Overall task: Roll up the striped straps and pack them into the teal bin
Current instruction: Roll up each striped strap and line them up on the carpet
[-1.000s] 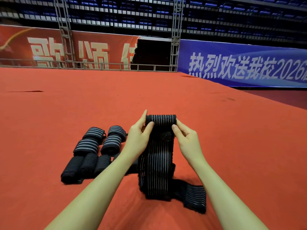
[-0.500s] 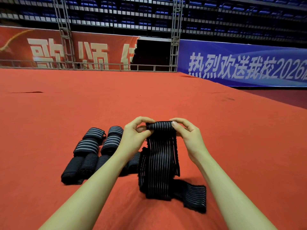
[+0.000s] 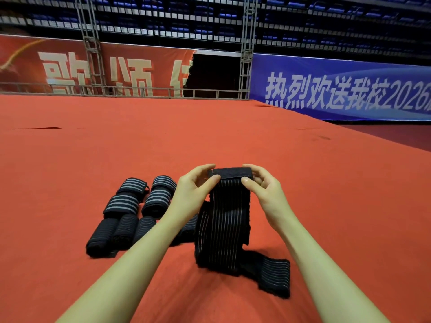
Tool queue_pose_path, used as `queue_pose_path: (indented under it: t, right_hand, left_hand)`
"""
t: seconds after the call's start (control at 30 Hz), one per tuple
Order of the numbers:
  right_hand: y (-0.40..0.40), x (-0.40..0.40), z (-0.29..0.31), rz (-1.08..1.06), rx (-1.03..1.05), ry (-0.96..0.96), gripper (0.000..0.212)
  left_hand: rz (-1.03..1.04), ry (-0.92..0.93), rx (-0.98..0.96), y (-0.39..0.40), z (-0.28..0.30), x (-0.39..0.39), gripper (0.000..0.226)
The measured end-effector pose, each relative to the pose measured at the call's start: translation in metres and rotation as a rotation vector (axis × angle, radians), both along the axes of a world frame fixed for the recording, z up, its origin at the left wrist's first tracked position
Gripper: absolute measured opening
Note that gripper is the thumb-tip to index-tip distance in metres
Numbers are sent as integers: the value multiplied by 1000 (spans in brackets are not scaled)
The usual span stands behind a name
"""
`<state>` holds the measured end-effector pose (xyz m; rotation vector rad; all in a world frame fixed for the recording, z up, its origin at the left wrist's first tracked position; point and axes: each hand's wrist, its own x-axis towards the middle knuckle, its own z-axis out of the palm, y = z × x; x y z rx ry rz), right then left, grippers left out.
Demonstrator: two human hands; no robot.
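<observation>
Red carpet (image 3: 210,141) runs out ahead of you to a metal rail, with a red banner (image 3: 93,66) and a blue banner (image 3: 338,87) behind it and rows of blue seats (image 3: 210,17) above. Your two hands meet just above the carpet, and between them is the strap (image 3: 224,220) you are working on. Your left grip (image 3: 193,192) pinches the left end of the small roll at the strap's top, thumb on the near face and fingers curled over the far side. Your right grip (image 3: 263,190) pinches the right end the same way, thumb pressed on the near face just under the roll. So both grips are closed around that one strap. Below your grips the unrolled part hangs down as a flat, dark band with thin pale stripes running lengthwise, and it reaches the carpet beneath your wrists. From there the loose tail (image 3: 275,273) lies folded on the carpet, under and a little to the right of your right forearm. To the left of your left grip, and partly hidden behind that forearm, a group of finished rolls (image 3: 130,213) lies on the carpet in rough rows, touching one another. The teal bin cannot be seen from here.
</observation>
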<state>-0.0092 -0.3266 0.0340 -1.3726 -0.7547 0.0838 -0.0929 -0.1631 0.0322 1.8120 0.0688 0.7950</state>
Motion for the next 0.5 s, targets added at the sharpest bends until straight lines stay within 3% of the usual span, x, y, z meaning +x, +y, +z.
queue_pose_path:
  t: [0.17,0.33,0.5]
  right_hand:
    - [-4,2,-6,-4,-44,-27,25]
    - [-15,7,-17,-21,23,45,23]
    - [-16,7,-20,-1,67,82,23]
  left_hand:
    - [-53,52,46,2,-11,-2,31]
    - [-52,289,363,15,-39,-4,18]
    - [60,202,300,13,-45,-2,17]
